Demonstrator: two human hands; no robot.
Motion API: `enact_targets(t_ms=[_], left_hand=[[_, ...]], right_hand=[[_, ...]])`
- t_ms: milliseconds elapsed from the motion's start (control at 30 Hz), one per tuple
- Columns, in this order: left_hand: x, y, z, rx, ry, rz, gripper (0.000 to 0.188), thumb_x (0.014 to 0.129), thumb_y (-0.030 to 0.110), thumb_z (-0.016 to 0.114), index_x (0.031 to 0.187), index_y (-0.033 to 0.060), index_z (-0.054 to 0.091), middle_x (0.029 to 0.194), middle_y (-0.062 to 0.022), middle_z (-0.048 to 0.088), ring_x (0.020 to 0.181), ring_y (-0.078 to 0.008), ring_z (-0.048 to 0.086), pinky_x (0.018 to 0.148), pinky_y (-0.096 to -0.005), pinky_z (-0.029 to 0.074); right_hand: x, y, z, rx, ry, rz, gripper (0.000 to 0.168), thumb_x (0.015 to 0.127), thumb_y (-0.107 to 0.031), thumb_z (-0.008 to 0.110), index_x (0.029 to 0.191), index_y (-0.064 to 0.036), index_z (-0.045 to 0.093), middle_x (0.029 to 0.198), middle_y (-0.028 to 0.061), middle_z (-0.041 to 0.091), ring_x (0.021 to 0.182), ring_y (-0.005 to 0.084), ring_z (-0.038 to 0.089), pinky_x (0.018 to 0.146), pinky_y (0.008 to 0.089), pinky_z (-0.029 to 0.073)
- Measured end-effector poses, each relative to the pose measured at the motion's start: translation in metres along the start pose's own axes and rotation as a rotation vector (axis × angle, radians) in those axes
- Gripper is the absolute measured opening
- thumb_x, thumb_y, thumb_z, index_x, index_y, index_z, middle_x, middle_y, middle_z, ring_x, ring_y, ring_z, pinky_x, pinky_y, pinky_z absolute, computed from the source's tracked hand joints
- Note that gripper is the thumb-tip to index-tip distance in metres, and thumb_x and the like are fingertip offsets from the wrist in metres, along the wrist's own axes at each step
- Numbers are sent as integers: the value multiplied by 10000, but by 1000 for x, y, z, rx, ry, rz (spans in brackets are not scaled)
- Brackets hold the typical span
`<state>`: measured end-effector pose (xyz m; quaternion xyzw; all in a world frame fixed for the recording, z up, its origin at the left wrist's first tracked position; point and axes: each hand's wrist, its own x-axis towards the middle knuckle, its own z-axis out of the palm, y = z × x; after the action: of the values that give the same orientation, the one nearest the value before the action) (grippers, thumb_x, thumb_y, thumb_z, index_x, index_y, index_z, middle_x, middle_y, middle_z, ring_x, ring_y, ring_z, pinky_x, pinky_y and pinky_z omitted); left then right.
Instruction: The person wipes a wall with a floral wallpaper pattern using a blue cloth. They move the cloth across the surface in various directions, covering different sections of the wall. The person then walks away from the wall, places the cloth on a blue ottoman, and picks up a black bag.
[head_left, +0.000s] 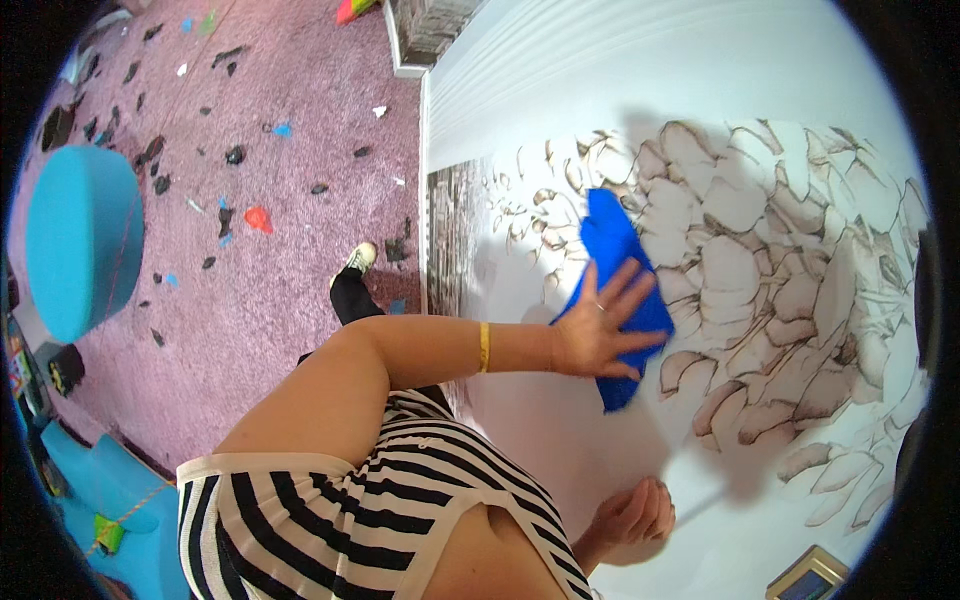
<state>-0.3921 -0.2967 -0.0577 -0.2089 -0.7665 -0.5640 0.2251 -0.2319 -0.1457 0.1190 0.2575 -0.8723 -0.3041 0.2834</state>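
Fingers spread, my left hand (607, 322) presses a blue cloth (604, 225) flat against the wall. It wears a ring, and a yellow band circles the wrist. The cloth lies over the edge of a brown-and-white petal-like mural (727, 277), partly hidden by my fingers. Lower down in the view, my right hand (637, 514) is curled close to the white wall (525, 427). Nothing shows in it, though the inside of its palm is partly hidden.
A pink-purple carpet (300, 82) carries scattered dark, blue and white scraps and a red piece (257, 219). A blue padded seat-like object (82, 240) stands at the left. White skirting (424, 187) edges the wall. A gold-framed panel (810, 576) is at lower right.
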Motion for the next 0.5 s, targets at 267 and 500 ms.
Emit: enact_targets(t_ms=[267, 500], left_hand=[[48, 52, -20, -30, 129, 471, 647, 582, 548, 737, 1185, 393, 563, 1493, -121, 236, 1378, -359, 192, 907, -777, 174], [79, 80, -42, -157, 71, 523, 223, 682, 322, 637, 884, 226, 642, 1478, -80, 315, 1384, -297, 220, 873, -758, 186]], right_hand=[[32, -15, -13, 291, 39, 184, 192, 910, -98, 500, 1071, -31, 579, 1030, 127, 617, 981, 289, 555, 804, 436, 445], [108, -45, 7, 538, 141, 583, 372, 907, -133, 503, 1207, 84, 470, 1110, 239, 568, 970, 350, 539, 810, 408, 452]])
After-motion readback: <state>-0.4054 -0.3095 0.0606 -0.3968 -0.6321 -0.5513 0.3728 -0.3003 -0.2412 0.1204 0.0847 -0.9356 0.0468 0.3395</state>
